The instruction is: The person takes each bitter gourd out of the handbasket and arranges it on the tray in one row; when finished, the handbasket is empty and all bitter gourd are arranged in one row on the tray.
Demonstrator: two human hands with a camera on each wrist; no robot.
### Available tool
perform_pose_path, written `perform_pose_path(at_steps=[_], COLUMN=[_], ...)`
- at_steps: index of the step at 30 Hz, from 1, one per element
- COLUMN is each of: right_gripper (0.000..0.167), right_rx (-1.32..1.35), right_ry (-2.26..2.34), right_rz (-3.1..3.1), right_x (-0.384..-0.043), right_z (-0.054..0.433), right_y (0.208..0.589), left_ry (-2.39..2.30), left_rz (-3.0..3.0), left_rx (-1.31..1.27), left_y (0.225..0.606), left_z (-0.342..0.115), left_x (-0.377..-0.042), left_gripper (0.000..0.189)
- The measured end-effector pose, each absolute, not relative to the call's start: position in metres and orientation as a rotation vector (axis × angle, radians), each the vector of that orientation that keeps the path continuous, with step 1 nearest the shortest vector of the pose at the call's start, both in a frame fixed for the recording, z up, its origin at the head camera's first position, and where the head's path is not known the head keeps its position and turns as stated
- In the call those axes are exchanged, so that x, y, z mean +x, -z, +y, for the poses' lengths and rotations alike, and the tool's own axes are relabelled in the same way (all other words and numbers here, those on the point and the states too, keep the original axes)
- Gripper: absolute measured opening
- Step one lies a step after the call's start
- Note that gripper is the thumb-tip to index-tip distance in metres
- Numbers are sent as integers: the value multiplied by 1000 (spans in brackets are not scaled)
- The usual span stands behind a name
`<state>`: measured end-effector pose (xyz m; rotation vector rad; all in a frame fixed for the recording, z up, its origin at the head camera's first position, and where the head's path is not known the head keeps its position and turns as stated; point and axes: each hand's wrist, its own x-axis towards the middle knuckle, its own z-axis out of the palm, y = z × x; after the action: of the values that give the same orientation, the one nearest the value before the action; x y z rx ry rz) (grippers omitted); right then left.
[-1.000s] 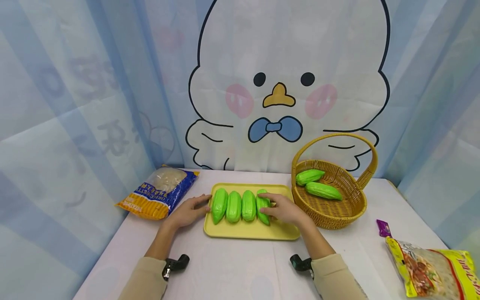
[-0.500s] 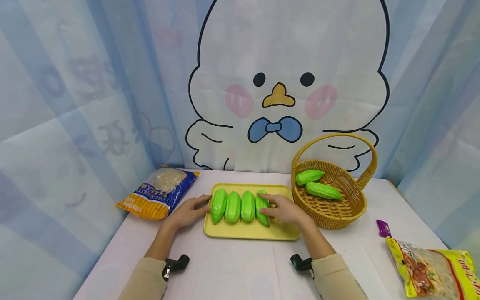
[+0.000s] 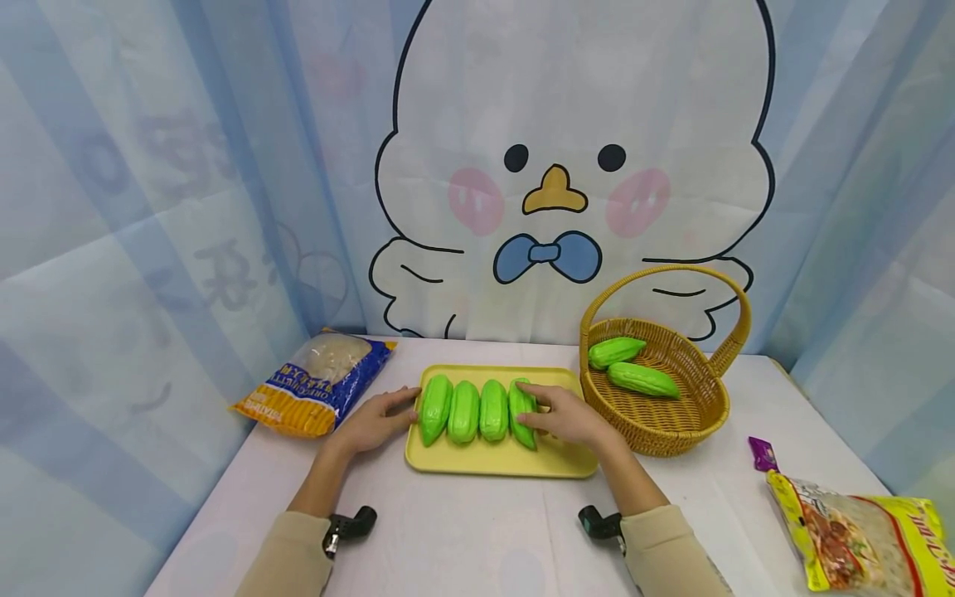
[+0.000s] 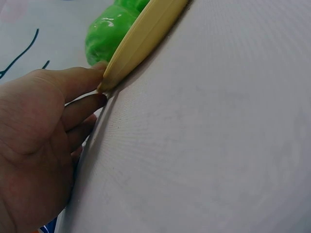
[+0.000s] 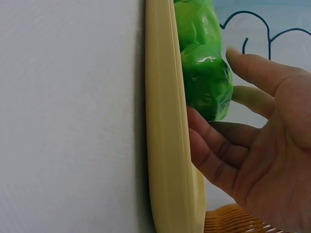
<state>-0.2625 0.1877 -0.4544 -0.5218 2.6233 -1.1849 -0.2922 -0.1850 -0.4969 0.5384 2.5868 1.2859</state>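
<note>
Several glossy green ridged gourds (image 3: 464, 412) lie side by side, upright in view, on a yellow tray (image 3: 501, 464). At the tray's left rim is my left hand (image 3: 376, 423), its thumb over the edge beside the leftmost gourd (image 3: 435, 410) and its other fingers along the outer side. My right hand (image 3: 567, 414) reaches over the tray's right part, fingers spread and touching the side of the rightmost gourd (image 3: 520, 433). In the right wrist view, the lower fingers rest near the rim and a fingertip stands beside that gourd (image 5: 206, 82).
A wicker basket (image 3: 701, 414) with two more green gourds (image 3: 643, 380) stands right of the tray. A blue and orange bag (image 3: 321, 385) lies at the left. A small purple packet (image 3: 763, 454) and a yellow food bag (image 3: 858, 535) lie at the right.
The gourds on the tray shifted very slightly left between one second and half a second ago. Both hands keep nearly the same place, and the tray has not moved.
</note>
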Motion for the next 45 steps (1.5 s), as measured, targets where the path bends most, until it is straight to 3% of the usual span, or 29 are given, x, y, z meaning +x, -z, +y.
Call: perform_pose_path(at_steps=[15, 22, 33, 45], right_gripper=[65, 58, 50, 45], right_rx=[-496, -540, -736, -576], right_ry=[1220, 1163, 1353, 1342], right_rz=[2644, 2782, 2941, 3127], right_x=[-261, -254, -237, -232], right_z=[189, 196, 237, 281], right_y=[453, 425, 380, 375], left_ry=[-1279, -1275, -1269, -1259], left_rz=[2596, 2596, 2604, 2614], left_rx=[537, 536, 521, 512], left_y=[497, 497, 497, 496], left_z=[-185, -185, -184, -185], left_x=[-292, -292, -292, -291], left_gripper=[58, 58, 59, 58])
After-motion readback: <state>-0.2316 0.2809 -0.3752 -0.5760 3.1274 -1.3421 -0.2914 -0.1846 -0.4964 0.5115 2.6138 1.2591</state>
